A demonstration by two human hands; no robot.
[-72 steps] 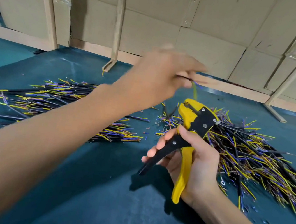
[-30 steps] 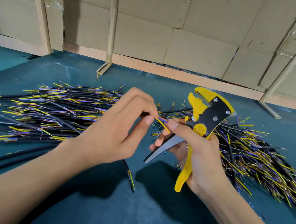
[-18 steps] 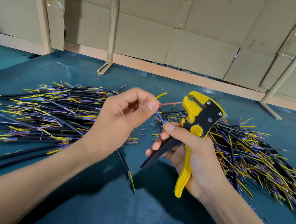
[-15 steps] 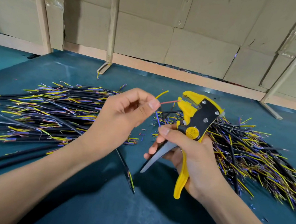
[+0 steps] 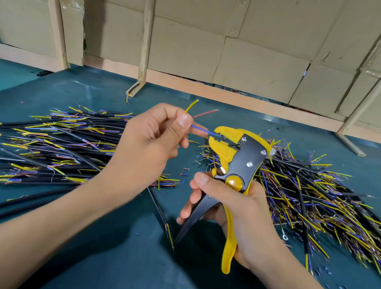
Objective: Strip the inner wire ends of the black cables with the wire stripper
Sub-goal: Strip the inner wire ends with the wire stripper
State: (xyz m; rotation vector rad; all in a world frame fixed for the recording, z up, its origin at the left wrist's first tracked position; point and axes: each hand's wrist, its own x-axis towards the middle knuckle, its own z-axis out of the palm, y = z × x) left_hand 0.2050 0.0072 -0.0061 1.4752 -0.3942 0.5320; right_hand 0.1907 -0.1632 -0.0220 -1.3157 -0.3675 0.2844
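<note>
Forearms enter from bottom edge, elbows cut off. Right hand (image 5: 238, 213) wraps stripper (image 5: 236, 174) handles, palm side hidden. Left hand (image 5: 151, 141) pinches cable (image 5: 163, 216); grip hides its middle, lower end hangs over mat (image 5: 120, 268). Blue wire (image 5: 202, 130) tip sits in stripper mouth; yellow wire (image 5: 191, 105) and red wire (image 5: 205, 113) splay upward. Left pile (image 5: 46, 147) cut by frame edge, right pile (image 5: 322, 203) likewise. Bare mat between piles. Cardboard wall (image 5: 222, 39) bounds far side.

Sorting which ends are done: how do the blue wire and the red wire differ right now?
The blue wire points into the wire stripper head, its tip between the jaws; the red wire angles upward, clear of the tool. Blue looks insulated up to the jaws; red's tip looks paler, possibly bare. The left hand holds both.
</note>
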